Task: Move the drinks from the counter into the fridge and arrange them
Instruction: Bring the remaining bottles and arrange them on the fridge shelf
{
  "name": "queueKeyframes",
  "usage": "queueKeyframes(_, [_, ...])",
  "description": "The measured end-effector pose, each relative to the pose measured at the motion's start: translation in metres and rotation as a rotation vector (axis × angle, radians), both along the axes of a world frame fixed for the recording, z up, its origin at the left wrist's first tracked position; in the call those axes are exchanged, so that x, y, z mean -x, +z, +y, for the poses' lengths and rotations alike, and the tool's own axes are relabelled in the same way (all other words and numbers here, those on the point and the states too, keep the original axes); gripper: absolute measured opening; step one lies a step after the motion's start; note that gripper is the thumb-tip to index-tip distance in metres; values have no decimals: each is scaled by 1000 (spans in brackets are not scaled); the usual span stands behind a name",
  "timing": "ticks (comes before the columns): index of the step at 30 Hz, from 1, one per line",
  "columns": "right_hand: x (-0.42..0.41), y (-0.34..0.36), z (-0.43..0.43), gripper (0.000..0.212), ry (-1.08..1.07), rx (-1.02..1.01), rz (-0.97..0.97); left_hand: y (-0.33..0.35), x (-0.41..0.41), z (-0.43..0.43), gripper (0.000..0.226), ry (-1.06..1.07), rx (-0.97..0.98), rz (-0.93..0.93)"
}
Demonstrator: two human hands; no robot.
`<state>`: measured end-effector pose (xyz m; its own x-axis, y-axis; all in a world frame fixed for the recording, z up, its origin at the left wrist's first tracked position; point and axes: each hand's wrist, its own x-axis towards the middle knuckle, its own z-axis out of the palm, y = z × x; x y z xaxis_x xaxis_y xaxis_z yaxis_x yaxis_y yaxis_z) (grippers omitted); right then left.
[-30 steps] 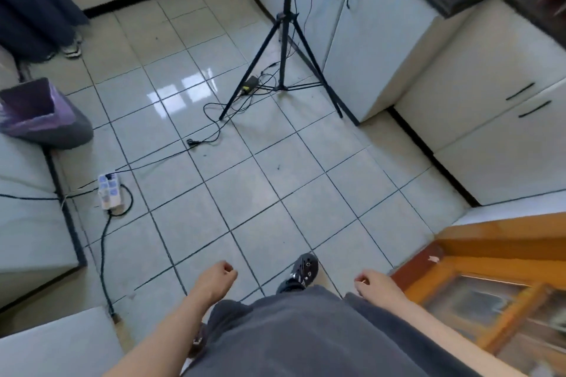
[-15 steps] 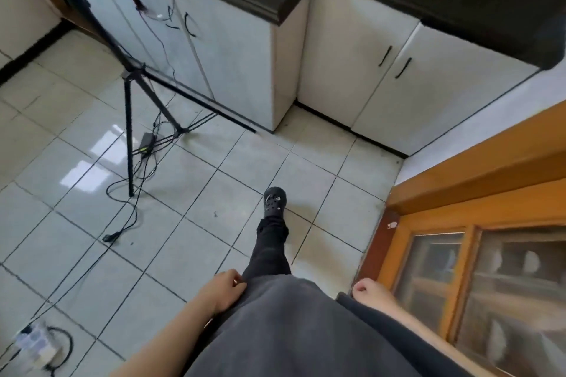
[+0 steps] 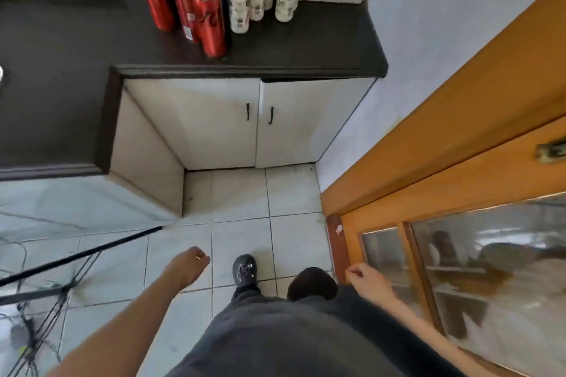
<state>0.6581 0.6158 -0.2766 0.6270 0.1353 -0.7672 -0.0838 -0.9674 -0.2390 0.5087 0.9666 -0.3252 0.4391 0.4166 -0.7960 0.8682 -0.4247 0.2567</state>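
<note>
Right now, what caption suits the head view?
Empty-handed person faces the counter, where red cans and white bottles stand.

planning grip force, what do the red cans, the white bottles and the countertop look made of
Red cans: likely thin metal, glossy paint, silvery tops. White bottles: probably plastic, opaque with a dull sheen; glass not excluded. Countertop: dark, matte, stone-like; too blurred to confirm.

red cans (image 3: 208,18) and white bottles (image 3: 239,6) with green labels stand on a black counter (image 3: 291,37); the door (image 3: 459,131) is orange.
</note>
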Motion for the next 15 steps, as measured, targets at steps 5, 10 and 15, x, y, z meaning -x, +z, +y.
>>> queueKeyframes(5, [-15, 2, 27, 17, -13, -11, 44, 7, -76, 39, 33, 99, 35, -101])
queueKeyframes(10, [-63, -15, 35, 24, -51, 36, 114, 6, -115, 30, 25, 148, 160, -93])
queueKeyframes(15, [-170, -25, 82, 19, 48, 9, 37, 9, -146, 25, 19, 305, 267, -37])
